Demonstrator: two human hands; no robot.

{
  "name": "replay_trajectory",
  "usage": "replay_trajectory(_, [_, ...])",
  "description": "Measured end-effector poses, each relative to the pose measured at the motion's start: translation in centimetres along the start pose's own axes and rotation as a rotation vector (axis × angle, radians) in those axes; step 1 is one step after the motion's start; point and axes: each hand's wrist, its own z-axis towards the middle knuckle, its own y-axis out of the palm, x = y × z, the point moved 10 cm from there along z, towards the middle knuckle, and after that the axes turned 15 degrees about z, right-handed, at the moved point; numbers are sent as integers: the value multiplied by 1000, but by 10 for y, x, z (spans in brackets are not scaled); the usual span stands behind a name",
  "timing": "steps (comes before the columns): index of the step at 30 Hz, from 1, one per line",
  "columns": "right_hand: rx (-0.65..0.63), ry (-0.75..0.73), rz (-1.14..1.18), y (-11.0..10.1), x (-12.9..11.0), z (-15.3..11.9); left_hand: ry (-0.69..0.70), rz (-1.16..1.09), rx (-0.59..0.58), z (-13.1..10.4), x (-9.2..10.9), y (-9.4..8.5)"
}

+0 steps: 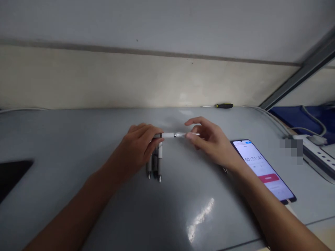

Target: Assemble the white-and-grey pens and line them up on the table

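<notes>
A white pen (pixel 168 135) with a clear section is held level between my two hands. My left hand (pixel 142 141) pinches its grey end between thumb and fingers. At the clear end, my right hand (pixel 209 141) grips it with the thumb and a bent finger, while the index finger stretches out above. Several pens (pixel 160 164) with grey grips and metal tips lie side by side on the grey table (pixel 125 216), below the held pen and partly hidden by my left hand.
A phone (pixel 267 170) with a lit timer lies right of my right forearm. Beyond it is a white power strip (pixel 318 153) with cables. A screwdriver (pixel 223 105) rests by the wall. Some black object (pixel 13 174) sits at the left edge.
</notes>
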Motion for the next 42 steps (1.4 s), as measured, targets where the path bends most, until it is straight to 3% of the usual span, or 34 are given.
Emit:
replay_trajectory(7, [2,43,-88,0,3,-1,-27,-33,38,0,0,-7])
replay_trajectory(12, [22,-52,-9,-3,-5,-1,-55,-50,34,-1,-4,-7])
replay_trajectory(18, [-33,72,-100,2,5,-2,-57,-77,-23,-2,-4,-1])
replay_trajectory(23, [-28,-47,-42,3,-6,-1,-79,-92,-42,-2,-7,2])
replay_trajectory(28, [-29,37,-157,3,1,-2,-39,-118,-54,0,-1,4])
replay_trajectory(35, [-67,-123,-263,12,-15,-4,-36,-67,-90,-2,-4,11])
replay_trajectory(38, [-112,-40,-251,15,-8,-4,0,17,-38,0,0,5])
replay_trajectory(42, [-125,173,63,18,12,-5,54,80,47,3,10,-6])
